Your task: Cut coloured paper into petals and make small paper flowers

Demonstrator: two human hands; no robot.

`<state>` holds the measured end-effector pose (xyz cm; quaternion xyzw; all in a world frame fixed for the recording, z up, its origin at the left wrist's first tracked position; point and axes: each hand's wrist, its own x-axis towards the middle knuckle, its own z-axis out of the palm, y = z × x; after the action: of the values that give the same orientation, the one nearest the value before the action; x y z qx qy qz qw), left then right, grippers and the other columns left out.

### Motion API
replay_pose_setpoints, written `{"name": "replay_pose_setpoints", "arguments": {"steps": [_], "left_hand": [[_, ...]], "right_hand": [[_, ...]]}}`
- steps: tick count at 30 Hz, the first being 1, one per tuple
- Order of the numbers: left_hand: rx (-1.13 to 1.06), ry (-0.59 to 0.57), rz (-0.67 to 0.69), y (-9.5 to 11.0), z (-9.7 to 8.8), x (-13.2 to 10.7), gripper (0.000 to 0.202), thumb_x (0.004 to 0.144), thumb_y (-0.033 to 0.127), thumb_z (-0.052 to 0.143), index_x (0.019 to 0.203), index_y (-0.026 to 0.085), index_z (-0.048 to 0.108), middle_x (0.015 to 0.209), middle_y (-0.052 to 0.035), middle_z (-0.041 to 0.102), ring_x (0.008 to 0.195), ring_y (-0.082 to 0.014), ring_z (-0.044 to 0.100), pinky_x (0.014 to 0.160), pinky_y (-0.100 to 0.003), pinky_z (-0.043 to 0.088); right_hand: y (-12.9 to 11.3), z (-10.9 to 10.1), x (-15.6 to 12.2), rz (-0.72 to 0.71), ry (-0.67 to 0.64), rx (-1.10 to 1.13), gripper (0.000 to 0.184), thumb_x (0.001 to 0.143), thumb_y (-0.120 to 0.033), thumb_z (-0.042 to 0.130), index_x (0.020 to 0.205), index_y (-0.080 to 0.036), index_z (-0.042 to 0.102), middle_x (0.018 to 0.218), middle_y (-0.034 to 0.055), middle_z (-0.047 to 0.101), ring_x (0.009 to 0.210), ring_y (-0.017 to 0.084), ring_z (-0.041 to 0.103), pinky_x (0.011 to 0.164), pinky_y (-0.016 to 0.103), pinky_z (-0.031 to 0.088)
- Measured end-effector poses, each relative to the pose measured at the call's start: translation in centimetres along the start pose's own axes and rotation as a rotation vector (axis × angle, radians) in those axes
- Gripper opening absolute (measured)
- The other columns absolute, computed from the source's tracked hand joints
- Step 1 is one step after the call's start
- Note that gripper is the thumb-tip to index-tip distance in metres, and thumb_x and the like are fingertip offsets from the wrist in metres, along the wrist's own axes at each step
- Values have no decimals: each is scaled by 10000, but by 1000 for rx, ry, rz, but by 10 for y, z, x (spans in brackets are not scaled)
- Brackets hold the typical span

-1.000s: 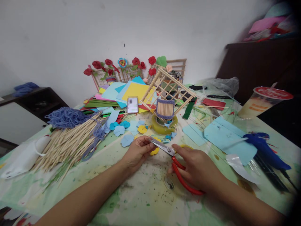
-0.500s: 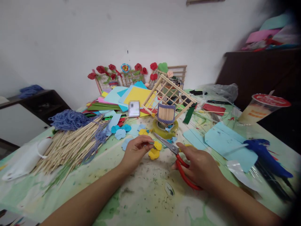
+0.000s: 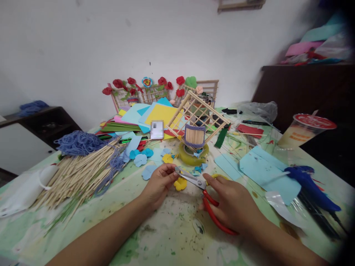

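Note:
My right hand point(image 3: 231, 201) grips red-handled scissors point(image 3: 203, 192), blades pointing left toward my left hand point(image 3: 159, 181). The left hand's fingers are pinched together at the blade tips on a small piece that I cannot make out. A yellow paper flower point(image 3: 180, 183) lies on the table just below the blades, between both hands. More blue and yellow paper flowers point(image 3: 141, 159) lie beyond the left hand.
A bundle of wooden sticks with blue yarn point(image 3: 80, 168) lies left. A tape roll point(image 3: 192, 153) carries a wooden lattice frame point(image 3: 198, 111). Coloured paper sheets point(image 3: 155, 112), light blue sheets point(image 3: 263, 168), a blue glue gun point(image 3: 310, 181) and a sealed drink cup point(image 3: 306, 129) surround the hands.
The scissors moved back left to the left hand's fingertips. The yellow flower piece that the left hand pinched half a second ago is no longer visible in its fingers.

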<state>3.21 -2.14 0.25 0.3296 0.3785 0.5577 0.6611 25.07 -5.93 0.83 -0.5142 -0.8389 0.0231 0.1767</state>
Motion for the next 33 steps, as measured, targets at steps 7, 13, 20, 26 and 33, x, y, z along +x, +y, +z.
{"name": "replay_pose_setpoints", "arguments": {"steps": [7, 13, 20, 26, 33], "left_hand": [[9, -88, -38, -3, 3, -3, 227, 600, 193, 812, 758, 159, 652, 699, 21, 622, 657, -70, 564, 638, -159, 453], [30, -84, -39, -4, 2, -1, 230, 596, 202, 816, 747, 161, 648, 700, 18, 633, 673, -79, 575, 647, -165, 451], [83, -98, -24, -5, 1, 0, 216, 604, 209, 812, 734, 148, 651, 701, 13, 639, 688, -78, 575, 677, -165, 447], [95, -89, -34, -3, 4, -2, 239, 584, 223, 822, 723, 143, 644, 676, 11, 626, 660, -87, 566, 648, -181, 438], [117, -87, -55, -5, 2, 0, 248, 592, 235, 815, 743, 139, 644, 700, -4, 629, 663, -105, 567, 646, -209, 434]], "right_hand": [[1, 2, -1, 11, -27, 5, 669, 761, -588, 543, 1284, -172, 506, 869, 82, 637, 744, 240, 624, 622, 328, 445], [2, 4, -2, 6, -40, 38, 671, 770, -582, 536, 1300, -174, 488, 891, 89, 641, 779, 244, 626, 642, 333, 459], [1, 5, -1, -3, -73, 88, 680, 764, -545, 576, 1305, -144, 482, 935, 121, 657, 833, 250, 637, 693, 344, 486], [1, 5, -2, -8, -76, 110, 669, 767, -522, 587, 1306, -140, 480, 944, 126, 675, 846, 255, 645, 701, 350, 494], [-1, 4, -3, -11, -75, 190, 628, 773, -480, 590, 1298, -150, 490, 942, 123, 695, 857, 252, 658, 695, 336, 496]]}}
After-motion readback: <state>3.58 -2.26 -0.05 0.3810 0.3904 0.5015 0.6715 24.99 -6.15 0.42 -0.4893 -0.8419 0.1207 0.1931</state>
